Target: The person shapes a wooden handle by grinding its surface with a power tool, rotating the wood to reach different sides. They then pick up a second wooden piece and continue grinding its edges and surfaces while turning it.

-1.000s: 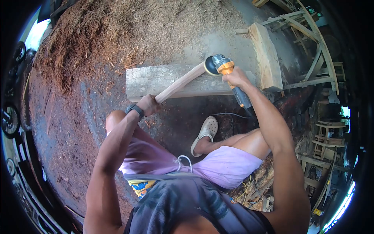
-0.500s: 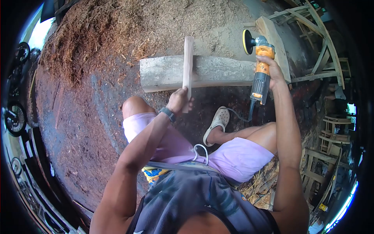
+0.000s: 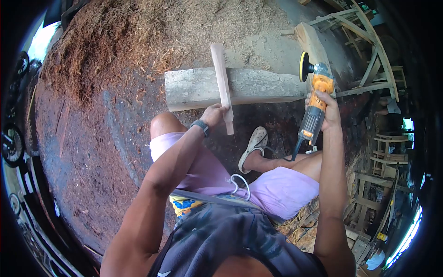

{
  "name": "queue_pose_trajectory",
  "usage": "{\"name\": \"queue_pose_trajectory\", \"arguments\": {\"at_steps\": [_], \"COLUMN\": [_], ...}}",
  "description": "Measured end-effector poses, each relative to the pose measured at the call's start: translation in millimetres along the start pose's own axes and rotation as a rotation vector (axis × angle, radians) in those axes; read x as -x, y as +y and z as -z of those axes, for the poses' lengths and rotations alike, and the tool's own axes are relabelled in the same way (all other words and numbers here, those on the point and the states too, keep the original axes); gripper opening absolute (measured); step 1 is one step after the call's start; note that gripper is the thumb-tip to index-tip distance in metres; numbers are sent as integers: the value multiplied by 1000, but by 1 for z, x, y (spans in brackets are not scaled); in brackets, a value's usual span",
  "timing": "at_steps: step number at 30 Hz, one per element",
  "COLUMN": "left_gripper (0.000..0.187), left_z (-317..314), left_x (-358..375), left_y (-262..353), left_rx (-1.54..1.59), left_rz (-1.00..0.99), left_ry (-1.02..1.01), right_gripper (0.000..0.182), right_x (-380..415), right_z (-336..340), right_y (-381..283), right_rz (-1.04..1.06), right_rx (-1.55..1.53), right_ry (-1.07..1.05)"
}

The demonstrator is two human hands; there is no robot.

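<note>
My left hand [image 3: 214,115] pinches a narrow, pale strip of wood [image 3: 220,76] near its lower end. The strip lies across a thick, squared timber [image 3: 191,87] on the ground, its far end reaching past the timber. In my right hand [image 3: 328,111] is an orange and black angle grinder [image 3: 318,99], held upright by its body. A round pad with a yellow edge [image 3: 303,66] sits at the grinder's top, apart from the strip. From its lower end a dark cord [image 3: 296,150] runs down beside my leg.
Wood shavings [image 3: 134,37] heap up beyond the timber. Another pale timber [image 3: 311,41] lies at the far right, near wooden frames [image 3: 371,46]. My foot in a light clog [image 3: 254,147] rests close to the timber. Wheels [image 3: 13,144] stand along the left edge.
The strip has tilted, its far end swinging left, and my left hand's grip on it has shifted. The grinder has moved slightly right and down and leans more.
</note>
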State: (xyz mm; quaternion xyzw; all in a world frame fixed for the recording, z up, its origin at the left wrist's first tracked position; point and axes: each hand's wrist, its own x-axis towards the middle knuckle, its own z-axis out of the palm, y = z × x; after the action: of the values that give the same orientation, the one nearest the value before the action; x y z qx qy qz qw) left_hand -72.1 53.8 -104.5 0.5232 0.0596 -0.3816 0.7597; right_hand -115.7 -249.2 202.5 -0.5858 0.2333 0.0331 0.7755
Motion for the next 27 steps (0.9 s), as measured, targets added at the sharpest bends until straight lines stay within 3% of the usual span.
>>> {"name": "queue_pose_trajectory", "arguments": {"at_steps": [6,8,10,12,15,16,18,19,20,22,27], "left_gripper": [41,33,41,81,101,75,65,56,55,55,60], "left_z": [-29,-33,-18,6,30,42,59,61,70,63,46], "left_x": [-15,-23,-23,-27,-35,-41,-50,-45,-42,-19,27], "left_y": [42,52,90,139,192,191,196,195,189,178,130], "left_rx": [-87,-1096,-1146,-1594,-1934,-1998,-1827,-1892,-1896,-1804,-1586], "left_rz": [102,-370,-627,-835,30,-67,2,-86,-250,-355,-124], "left_ry": [-81,300,375,448,67,112,113,123,162,257,283], "right_gripper": [34,36,36,37,38,40,39,36,33,35,36], "right_x": [27,29,28,23,-2,-6,-12,-13,-14,-21,-57], "right_z": [-7,-5,-3,-5,18,25,28,27,26,23,24], "right_y": [-2,-3,1,9,39,52,69,70,71,70,66], "right_rz": [-20,30,59,40,-32,-60,-89,-120,-151,-115,-9], "right_rx": [50,-58,-139,-341,-290,-225,-200,-187,-174,-162,81], "right_ry": [149,130,99,26,17,66,61,66,73,92,-20]}}
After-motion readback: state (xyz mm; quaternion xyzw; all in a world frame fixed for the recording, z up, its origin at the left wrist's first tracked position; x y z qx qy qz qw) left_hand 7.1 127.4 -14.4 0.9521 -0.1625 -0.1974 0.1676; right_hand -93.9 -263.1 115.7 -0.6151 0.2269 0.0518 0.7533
